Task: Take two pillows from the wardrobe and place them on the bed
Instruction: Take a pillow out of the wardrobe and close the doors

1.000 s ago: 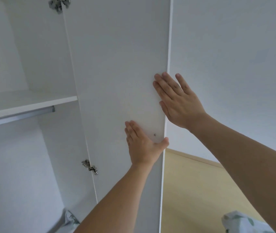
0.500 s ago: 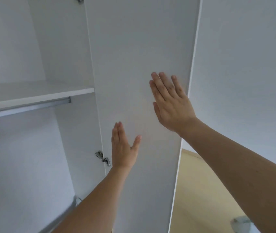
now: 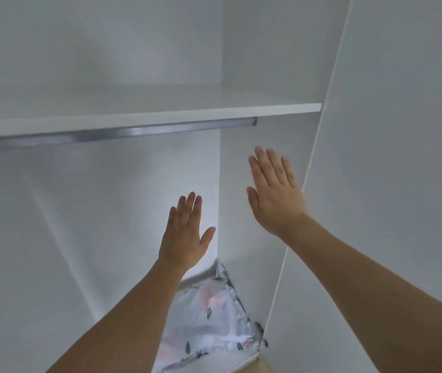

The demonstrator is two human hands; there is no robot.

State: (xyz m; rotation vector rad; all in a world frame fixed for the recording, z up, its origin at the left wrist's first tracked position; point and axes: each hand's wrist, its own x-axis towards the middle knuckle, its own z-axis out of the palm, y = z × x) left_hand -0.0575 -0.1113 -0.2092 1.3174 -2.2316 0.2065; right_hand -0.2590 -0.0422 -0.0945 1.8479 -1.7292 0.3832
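The white laminate wardrobe (image 3: 133, 111) interior now fills the view; both hands have left its white door panel (image 3: 389, 184). Left hand (image 3: 184, 238) and right hand (image 3: 275, 195) are spread flat, empty. A floral-print pillow (image 3: 209, 319) lies below, unobstructed.

No text, label, brand, number or sign can be read anywhere; every visible surface is plain or merely patterned.

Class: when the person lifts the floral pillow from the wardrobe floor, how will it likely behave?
The floral pillow looks soft and puffy, so it will probably sag and feel light. Its creased fabric cover suggests an easy, non-slippery grip. Both hands are open above it.
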